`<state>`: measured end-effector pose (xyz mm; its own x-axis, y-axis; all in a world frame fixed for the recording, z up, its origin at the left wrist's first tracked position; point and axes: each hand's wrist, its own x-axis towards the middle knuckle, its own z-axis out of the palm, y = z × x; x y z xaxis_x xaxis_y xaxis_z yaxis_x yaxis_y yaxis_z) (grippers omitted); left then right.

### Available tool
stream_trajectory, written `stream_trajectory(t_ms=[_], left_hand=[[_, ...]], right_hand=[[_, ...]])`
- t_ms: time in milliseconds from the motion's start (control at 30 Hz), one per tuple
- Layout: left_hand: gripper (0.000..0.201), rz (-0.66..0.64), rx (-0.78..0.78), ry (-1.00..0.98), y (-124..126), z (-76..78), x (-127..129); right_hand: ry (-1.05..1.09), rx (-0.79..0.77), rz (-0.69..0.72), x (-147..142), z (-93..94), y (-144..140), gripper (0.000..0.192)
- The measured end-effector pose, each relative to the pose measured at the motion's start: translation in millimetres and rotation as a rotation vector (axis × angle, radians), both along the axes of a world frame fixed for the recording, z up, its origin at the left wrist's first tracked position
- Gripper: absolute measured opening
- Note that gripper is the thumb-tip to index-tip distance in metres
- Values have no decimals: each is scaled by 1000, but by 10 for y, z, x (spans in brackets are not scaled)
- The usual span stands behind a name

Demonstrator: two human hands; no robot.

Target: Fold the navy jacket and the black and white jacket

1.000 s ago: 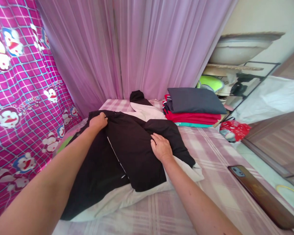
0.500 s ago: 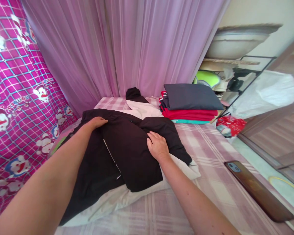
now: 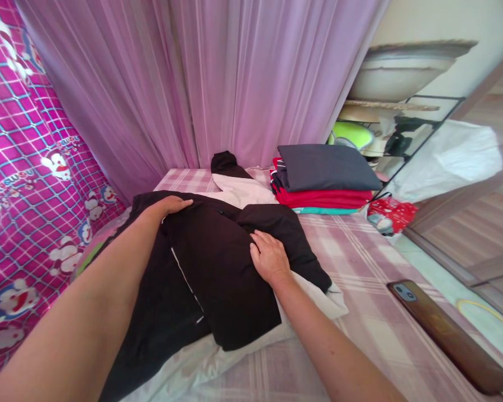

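A black jacket (image 3: 238, 279) with a pale lining and a thin white zip line lies partly folded on the bed. One of its sleeves (image 3: 230, 178), pale with a black end, stretches toward the curtain. My left hand (image 3: 176, 205) rests on the jacket's far left part, fingers stretched along the black cloth; their undersides are hidden. On the folded black part at the right lies my right hand (image 3: 271, 254), palm down with fingers extended. Neither hand visibly grips the cloth.
A stack of folded clothes (image 3: 327, 167), grey on top of red and teal, sits at the back right. A phone (image 3: 448, 335) lies near the bed's right edge. Purple curtains (image 3: 243, 78) hang behind, a patterned pink cloth (image 3: 58, 167) at left, and a rack (image 3: 436, 131) at right.
My left hand has slid slightly right over the black cloth. My right hand stays in nearly the same spot on the jacket. The view has shifted a little.
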<state>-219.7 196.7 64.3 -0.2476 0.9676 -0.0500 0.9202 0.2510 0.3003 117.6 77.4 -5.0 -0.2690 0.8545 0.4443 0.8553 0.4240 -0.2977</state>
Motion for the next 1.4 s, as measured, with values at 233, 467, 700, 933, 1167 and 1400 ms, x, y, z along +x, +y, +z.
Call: stream_trajectory(t_ms=[233, 467, 700, 933, 1167, 1400], left_hand=[[43, -20, 210, 243, -201, -26, 3], [44, 9, 116, 257, -185, -279, 47], [44, 49, -13, 240, -189, -163, 139], [51, -248, 332, 315, -949, -95, 800], [67, -513, 189, 269, -1856, -632, 1463], [69, -485, 159, 259, -1819, -589, 1457]], right_hand=[[-11, 0, 11, 13, -36, 11, 36], [-15, -19, 13, 14, -41, 8, 36], [-5, -32, -6, -10, 4, 5, 34], [-15, -40, 1, -11, 21, -9, 35], [-91, -140, 3, -37, 199, -49, 43], [-215, -61, 153, 175, 371, -642, 52]])
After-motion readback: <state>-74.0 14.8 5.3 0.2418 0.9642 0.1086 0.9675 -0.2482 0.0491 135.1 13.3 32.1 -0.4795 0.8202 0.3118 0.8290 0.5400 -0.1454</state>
